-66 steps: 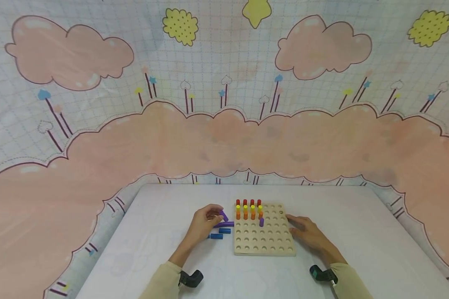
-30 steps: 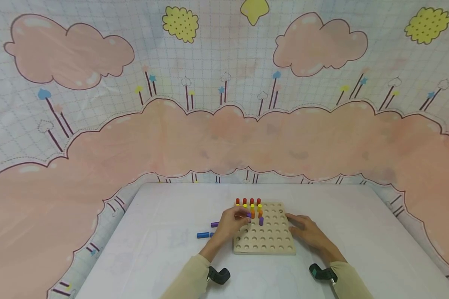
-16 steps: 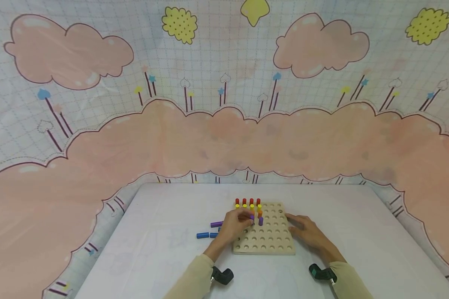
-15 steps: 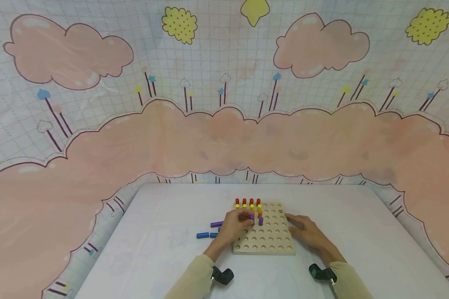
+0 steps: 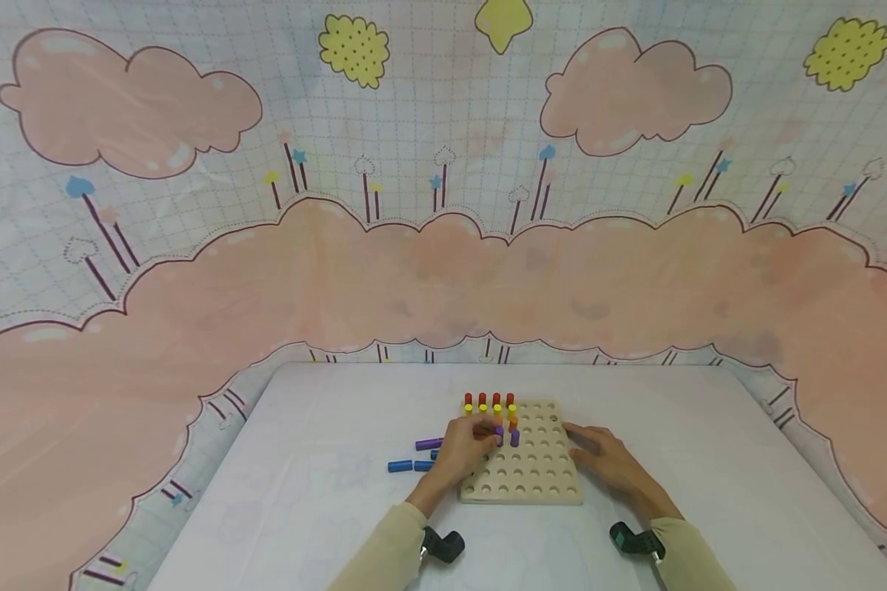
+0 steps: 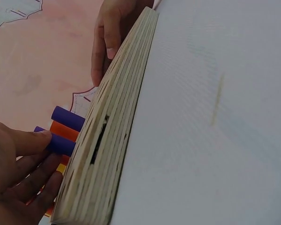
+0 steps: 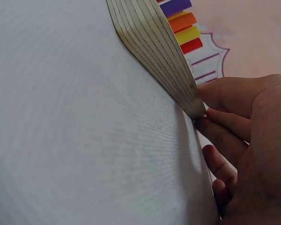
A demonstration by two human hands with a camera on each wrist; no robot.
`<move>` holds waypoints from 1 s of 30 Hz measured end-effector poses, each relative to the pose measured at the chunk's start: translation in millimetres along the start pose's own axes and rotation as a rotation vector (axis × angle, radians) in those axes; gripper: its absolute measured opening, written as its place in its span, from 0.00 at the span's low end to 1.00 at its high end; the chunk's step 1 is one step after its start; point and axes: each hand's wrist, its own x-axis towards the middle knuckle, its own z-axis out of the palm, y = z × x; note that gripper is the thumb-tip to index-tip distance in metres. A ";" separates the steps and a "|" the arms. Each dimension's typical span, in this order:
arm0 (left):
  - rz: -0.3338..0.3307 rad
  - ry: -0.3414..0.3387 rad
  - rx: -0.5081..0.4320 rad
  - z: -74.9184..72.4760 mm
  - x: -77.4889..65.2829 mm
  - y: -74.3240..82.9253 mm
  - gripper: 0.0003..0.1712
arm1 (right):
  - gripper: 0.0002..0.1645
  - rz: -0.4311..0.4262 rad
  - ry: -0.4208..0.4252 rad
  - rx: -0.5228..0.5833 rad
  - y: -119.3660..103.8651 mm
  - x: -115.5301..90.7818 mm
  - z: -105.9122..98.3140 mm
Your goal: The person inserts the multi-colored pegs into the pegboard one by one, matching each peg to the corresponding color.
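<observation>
In the head view my left hand (image 5: 464, 447) pinches a purple peg (image 5: 498, 435) between thumb and fingers. That peg stands upright at a hole of the wooden pegboard (image 5: 535, 495), left of a second purple peg (image 5: 515, 438). The left wrist view shows the thumb on the held peg (image 6: 62, 145), its lower end against the board's face. My right hand (image 5: 609, 461) rests against the board's right edge, its fingertips touching the side. Red pegs (image 5: 496, 399), yellow pegs (image 5: 498, 409) and orange pegs (image 5: 513, 424) stand in rows at the back; the left hand hides some orange ones.
Left of the board a loose purple peg (image 5: 427, 445) lies on the white table (image 5: 325, 460). Blue pegs (image 5: 400, 466) lie just in front of it, partly behind the left hand. A patterned cloth (image 5: 443, 279) hangs behind the table.
My left hand has carried the purple peg from the table, left of the board, rightward to a spot beside the standing purple peg. Over the last half second it barely shifts. My right hand stays put.
</observation>
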 end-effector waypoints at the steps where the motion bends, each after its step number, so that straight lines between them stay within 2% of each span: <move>1: 0.002 -0.001 0.005 -0.1 -0.5 0.0 0.11 | 0.32 0.006 0.000 0.003 -0.1 -0.4 0.6; 10: -0.005 -0.032 0.035 -3.2 -5.2 0.7 0.12 | 0.31 0.026 0.006 0.001 -2.9 -5.4 4.7; 14: 0.016 -0.034 0.035 -8.3 -8.8 2.3 0.13 | 0.31 0.032 0.008 0.003 -5.1 -8.7 5.6; 21: 0.056 -0.014 0.006 -27.3 -15.9 10.1 0.16 | 0.31 0.036 0.008 -0.010 -7.3 -10.7 5.8; 27: 0.137 0.024 0.052 -48.3 -23.5 16.9 0.15 | 0.31 0.026 0.011 -0.025 -5.1 -10.8 6.3; 30: 0.156 0.045 0.070 -58.7 -27.4 18.4 0.15 | 0.31 0.010 0.013 -0.024 -4.9 -10.4 5.8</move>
